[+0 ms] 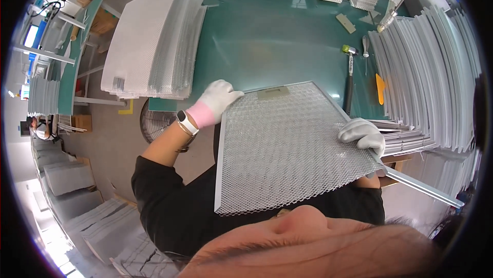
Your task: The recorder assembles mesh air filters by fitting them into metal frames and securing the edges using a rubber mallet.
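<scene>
Two gloved hands are holding the panel [287, 144], which is spanning the gap between the person's shirt [172, 203] and the table [257, 47]. The left hand [216, 102] is gripping the upper left corner, fingers closed over the rim; the right hand [363, 135] is clasping the right edge with curled fingers. Bare mesh is showing along the near edge, so it could be snagging the shirt if the panel drops or drags. A strip [423, 186] is jutting out past the right hand; whether it is joined to the panel, I cannot tell. Swinging the panel could be knocking that strip against the frames [426, 72], or the rim against the hammer [349, 75]. Uneven squeezing could be bending the mesh.
</scene>
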Tool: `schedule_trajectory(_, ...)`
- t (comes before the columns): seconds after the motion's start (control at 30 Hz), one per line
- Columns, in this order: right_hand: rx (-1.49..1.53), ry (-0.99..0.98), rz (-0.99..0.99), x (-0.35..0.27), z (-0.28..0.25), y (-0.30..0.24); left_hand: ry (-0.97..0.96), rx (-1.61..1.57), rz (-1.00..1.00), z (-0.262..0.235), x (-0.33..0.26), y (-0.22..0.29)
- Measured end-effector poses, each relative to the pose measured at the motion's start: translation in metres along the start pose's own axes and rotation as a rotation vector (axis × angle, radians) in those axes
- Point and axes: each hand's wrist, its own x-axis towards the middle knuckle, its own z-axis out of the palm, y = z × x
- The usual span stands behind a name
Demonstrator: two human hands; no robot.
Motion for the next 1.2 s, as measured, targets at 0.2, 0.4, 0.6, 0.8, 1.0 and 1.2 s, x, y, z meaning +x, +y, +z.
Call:
schedule_trajectory(0.2,-0.014,0.059,0.093,-0.006,0.001,-0.008,0.020,-0.138,0.013,-0.015,-0.006,-0.019)
schedule_trajectory(0.4,-0.042,0.090,0.104,-0.008,0.002,-0.006,-0.247,-0.018,-0.195,-0.040,0.022,0.002)
schedule_trajectory(0.6,-0.015,0.089,0.067,-0.007,0.003,-0.001,-0.182,-0.057,-0.264,-0.036,0.019,-0.009)
schedule_trajectory(0.8,-0.022,0.087,0.065,-0.001,0.005,-0.007,0.133,-0.415,0.085,-0.038,0.057,-0.012)
schedule_trajectory(1.0,0.046,0.106,0.070,-0.004,0.006,-0.003,-0.242,-0.506,0.256,0.028,0.110,0.018)
schedule_trajectory(1.2,0.039,0.097,0.050,0.000,0.006,0.002,-0.267,-0.398,0.114,-0.005,0.101,0.027)
